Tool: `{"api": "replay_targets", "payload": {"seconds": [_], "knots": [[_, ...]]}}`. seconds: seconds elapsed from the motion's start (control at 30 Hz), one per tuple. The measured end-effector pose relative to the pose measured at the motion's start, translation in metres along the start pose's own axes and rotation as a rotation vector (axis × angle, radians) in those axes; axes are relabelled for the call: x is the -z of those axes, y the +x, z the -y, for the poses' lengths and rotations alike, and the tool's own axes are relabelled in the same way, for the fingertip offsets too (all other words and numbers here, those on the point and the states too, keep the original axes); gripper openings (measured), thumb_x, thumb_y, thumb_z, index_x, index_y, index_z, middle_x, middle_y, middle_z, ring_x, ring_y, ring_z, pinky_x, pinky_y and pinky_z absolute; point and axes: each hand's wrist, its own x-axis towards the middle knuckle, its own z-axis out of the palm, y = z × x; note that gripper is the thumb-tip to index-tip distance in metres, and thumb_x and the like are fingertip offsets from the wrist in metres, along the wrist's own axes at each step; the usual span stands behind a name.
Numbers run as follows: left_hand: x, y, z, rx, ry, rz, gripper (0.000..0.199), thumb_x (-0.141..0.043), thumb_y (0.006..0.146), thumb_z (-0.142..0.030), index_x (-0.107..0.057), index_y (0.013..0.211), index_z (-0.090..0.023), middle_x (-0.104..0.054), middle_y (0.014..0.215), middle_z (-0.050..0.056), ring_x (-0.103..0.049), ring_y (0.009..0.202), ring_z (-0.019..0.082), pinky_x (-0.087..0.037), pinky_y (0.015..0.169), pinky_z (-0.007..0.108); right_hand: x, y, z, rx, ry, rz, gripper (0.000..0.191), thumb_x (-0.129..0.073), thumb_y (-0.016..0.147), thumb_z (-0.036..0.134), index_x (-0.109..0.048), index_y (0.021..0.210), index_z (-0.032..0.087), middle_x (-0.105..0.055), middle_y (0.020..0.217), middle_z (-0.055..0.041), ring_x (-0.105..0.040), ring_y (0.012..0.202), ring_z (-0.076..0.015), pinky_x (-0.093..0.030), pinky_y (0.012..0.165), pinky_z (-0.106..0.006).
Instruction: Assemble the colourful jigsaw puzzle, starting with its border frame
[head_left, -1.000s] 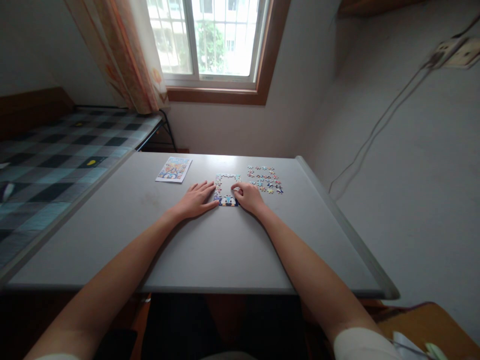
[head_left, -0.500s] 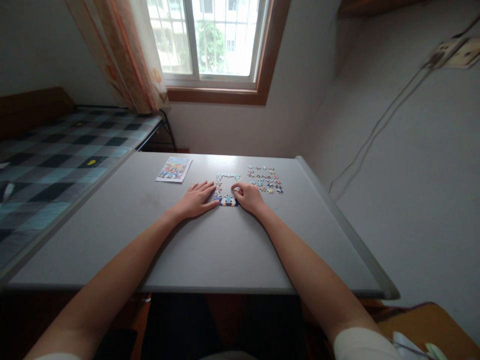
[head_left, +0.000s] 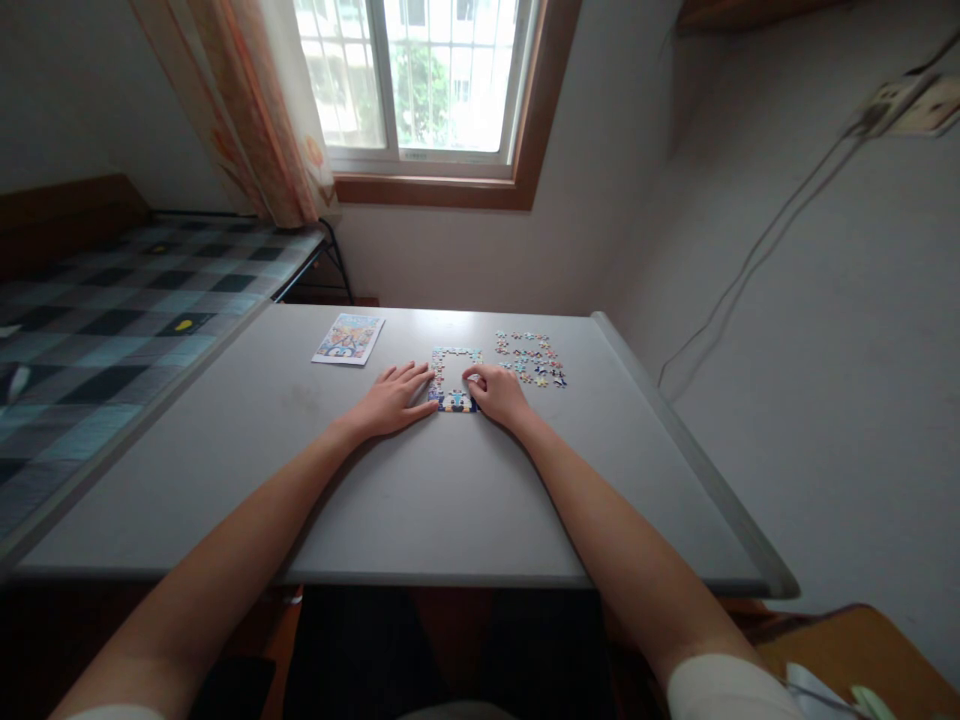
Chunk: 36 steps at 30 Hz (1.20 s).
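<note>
A partly joined jigsaw puzzle point(head_left: 456, 403) lies flat on the table, a frame of pieces around a bare middle with a penguin-like figure along its near side. My left hand point(head_left: 391, 400) rests flat with fingers spread, its fingertips and thumb touching the puzzle's left edge. Over the right side of the puzzle, my right hand point(head_left: 496, 392) is curled, thumb and index finger pinched together at a small pale puzzle piece point(head_left: 474, 377); the fingers hide most of it and part of the right border. Loose puzzle pieces point(head_left: 541, 354) are spread in rows just beyond my right hand.
A picture card point(head_left: 349, 339) showing a colourful print lies at the table's back left. The grey table point(head_left: 450, 500) has raised side edges. A checked bed point(head_left: 187, 290) stands to the left, a window point(head_left: 450, 80) ahead, and a cable point(head_left: 739, 280) hangs along the right wall.
</note>
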Motion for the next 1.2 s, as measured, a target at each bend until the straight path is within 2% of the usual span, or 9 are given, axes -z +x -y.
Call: {"api": "replay_targets", "payload": {"seconds": [0.9, 1.2], "knots": [[-0.0014, -0.0010, -0.0007, 0.006, 0.003, -0.013, 0.067, -0.031, 0.091, -0.064, -0.039, 0.144, -0.023, -0.029, 0.155, 0.005, -0.023, 0.143, 0.025, -0.018, 0.116, 0.044, -0.0015, -0.0004, -0.0019, 0.002, 0.037, -0.024, 0.024, -0.052, 0.082, 0.022, -0.071, 0.096, 0.022, -0.067, 0.075, -0.0015, -0.058, 0.074, -0.0166, -0.037, 0.078, -0.029], [0.0009, -0.0013, -0.0044, 0.018, 0.021, -0.002, 0.067, -0.031, 0.092, -0.064, -0.039, 0.144, -0.023, -0.030, 0.154, 0.005, -0.023, 0.143, 0.025, -0.017, 0.116, 0.043, -0.0019, -0.0009, -0.0031, 0.001, 0.063, -0.018, 0.025, -0.052, 0.082, 0.021, -0.070, 0.099, 0.023, -0.068, 0.077, -0.0014, -0.060, 0.077, -0.0168, -0.037, 0.082, -0.030]]}}
